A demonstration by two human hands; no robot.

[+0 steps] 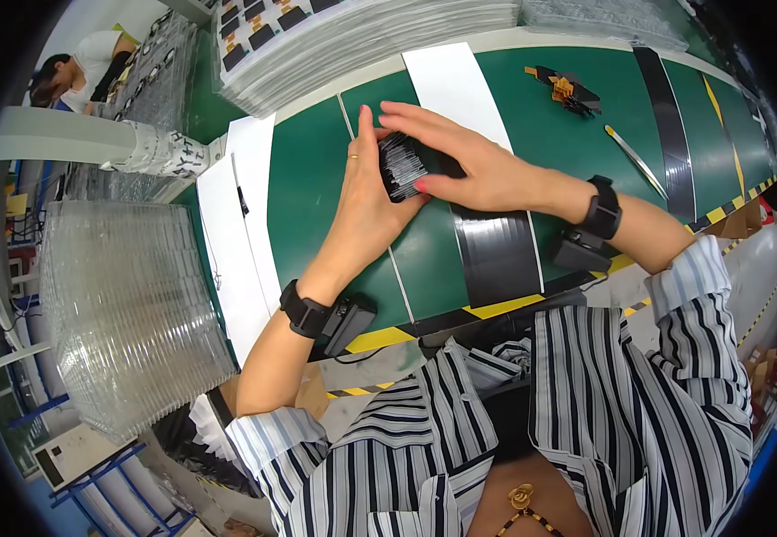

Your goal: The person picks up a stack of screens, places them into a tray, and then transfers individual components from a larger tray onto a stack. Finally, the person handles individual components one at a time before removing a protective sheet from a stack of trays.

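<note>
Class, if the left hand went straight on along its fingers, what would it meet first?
The left hand would probably meet the pale tray stack ahead first, though depth is unclear.

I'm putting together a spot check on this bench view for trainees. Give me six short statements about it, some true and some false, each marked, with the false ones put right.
1. The left hand and right hand hold a stack of thin dark pieces between them. True.
2. A slim silver tool lies on the green work surface. True.
3. The slim silver tool is left of both hands. False: it is to their right.
4. Black-and-orange parts lie to the right of the hands. True.
5. The right hand is gripping the black-and-orange parts. False: it is on the stack; the parts lie apart.
6. Both wrists are bare. False: each wears a black strap.
</note>
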